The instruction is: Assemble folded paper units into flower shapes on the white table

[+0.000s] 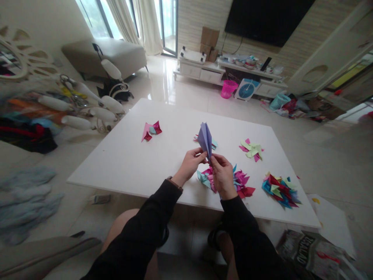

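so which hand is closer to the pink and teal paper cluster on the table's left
Left. The left hand is right of the cluster, apart from it; the right hand is farther right, past the left one.

Well to the right of your right fingers (216,158) and nearer you, past the desk's (116,163) edge, a dark grey bag (316,258) bears pale letters seemingly reading "SALAD", their first character unclear.
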